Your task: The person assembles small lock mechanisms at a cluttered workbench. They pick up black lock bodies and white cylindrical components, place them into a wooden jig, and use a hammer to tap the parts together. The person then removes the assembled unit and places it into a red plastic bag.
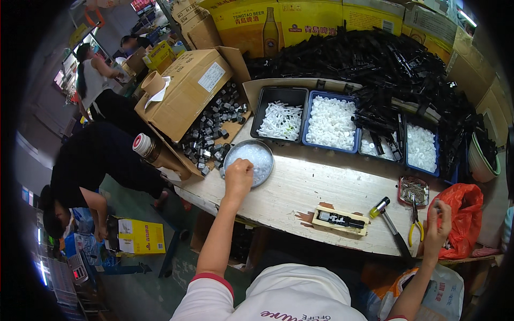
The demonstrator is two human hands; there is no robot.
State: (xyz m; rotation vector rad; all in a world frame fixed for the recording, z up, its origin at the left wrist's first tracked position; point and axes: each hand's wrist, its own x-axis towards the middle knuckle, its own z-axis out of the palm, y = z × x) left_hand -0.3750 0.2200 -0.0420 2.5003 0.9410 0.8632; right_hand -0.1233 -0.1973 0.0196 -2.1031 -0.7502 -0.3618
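My left hand (239, 174) reaches into a round metal dish (262, 155) of small clear or whitish pieces. Its fingers are pinched together over the contents, and whatever lies between them is hidden. My right hand (439, 224) is raised beside a red plastic bag (466, 214), fingers curled around something too small to name. Between the hands, a cream-coloured holding block (361, 230) lies on the bench with a black part and a silver piece (324, 216) set in it. To its right are a hammer (396, 235) with a black handle and yellow-handled pliers (412, 232).
A red tray (426, 199) of metal pins stands beyond the pliers. Bins of white plastic parts (332, 117) line the bench under a heap of black parts (348, 53). At left, a cardboard box (182, 101) spills dark square pieces. A person (107, 155) bends down beyond the bench's left end.
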